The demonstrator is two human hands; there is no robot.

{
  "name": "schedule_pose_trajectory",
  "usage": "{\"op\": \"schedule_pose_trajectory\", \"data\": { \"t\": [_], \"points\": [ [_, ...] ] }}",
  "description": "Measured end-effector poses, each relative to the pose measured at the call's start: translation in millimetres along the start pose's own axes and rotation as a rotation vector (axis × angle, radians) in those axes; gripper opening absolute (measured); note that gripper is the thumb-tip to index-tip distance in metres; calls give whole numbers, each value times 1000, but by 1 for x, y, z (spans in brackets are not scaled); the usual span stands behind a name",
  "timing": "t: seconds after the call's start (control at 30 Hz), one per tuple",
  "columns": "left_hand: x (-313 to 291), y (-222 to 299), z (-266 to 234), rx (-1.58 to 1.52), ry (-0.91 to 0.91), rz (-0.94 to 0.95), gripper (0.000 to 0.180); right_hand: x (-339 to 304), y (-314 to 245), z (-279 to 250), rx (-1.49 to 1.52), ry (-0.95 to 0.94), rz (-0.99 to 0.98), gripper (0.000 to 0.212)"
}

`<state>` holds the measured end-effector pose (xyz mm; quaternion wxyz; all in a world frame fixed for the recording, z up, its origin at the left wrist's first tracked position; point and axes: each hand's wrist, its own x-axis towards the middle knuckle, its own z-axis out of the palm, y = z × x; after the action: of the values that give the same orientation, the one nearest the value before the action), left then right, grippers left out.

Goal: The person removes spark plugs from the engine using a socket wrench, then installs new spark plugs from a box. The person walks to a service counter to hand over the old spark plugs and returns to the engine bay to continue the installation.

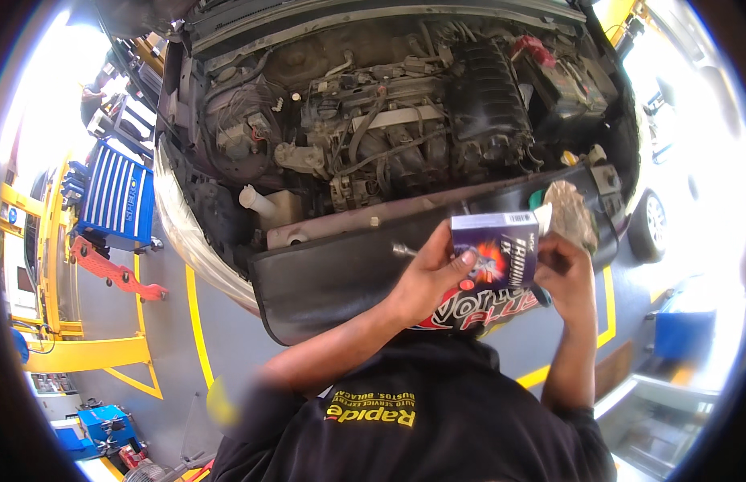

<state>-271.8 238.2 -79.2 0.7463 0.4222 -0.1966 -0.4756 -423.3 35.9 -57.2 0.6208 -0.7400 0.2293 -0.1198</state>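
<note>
My left hand [431,277] grips a small spark plug box [489,251], dark purple with a bright picture on its front. The thumb lies across that front. At the box's right end, a white flap [543,217] stands out. My right hand [564,269] is closed there, its curled fingers against the box edge and their tips partly hidden. Both hands are above a black fender cover [333,281] draped over the car's front. A crumpled brownish rag [571,210] lies just beyond my right hand. The metal end of a tool [402,250] shows beside my left hand.
Ahead is the open engine bay, with the engine [389,120], a black ribbed cover [487,92] and the battery [578,88]. A blue tool cabinet [116,194] and a red creeper [116,269] stand at left. A glass-topped counter [658,422] is at lower right.
</note>
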Motion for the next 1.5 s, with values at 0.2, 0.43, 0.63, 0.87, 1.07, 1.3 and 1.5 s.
{"op": "schedule_pose_trajectory", "data": {
  "t": [0.2,0.43,0.63,0.87,1.07,1.3,1.5],
  "points": [
    [-11,-7,-32,-312,29,-8,43,11,-54,13,-134,45,-86,29],
    [-17,11,-51,-308,30,-33,44,25,-68,16,-39,60,-100,32],
    [10,31,-32,-109,65,-70,41,16,-27,-26,413,417,-170,34],
    [85,27,18,190,-43,-189,42,-18,34,-107,333,722,-157,26],
    [150,-2,44,161,-319,-115,42,-53,61,-143,578,699,-261,26],
    [181,-15,13,-128,-559,-288,50,-47,71,-154,668,550,-370,29],
    [175,-4,26,-156,-633,-319,43,-27,79,-154,577,552,-278,28]
  ]
}}
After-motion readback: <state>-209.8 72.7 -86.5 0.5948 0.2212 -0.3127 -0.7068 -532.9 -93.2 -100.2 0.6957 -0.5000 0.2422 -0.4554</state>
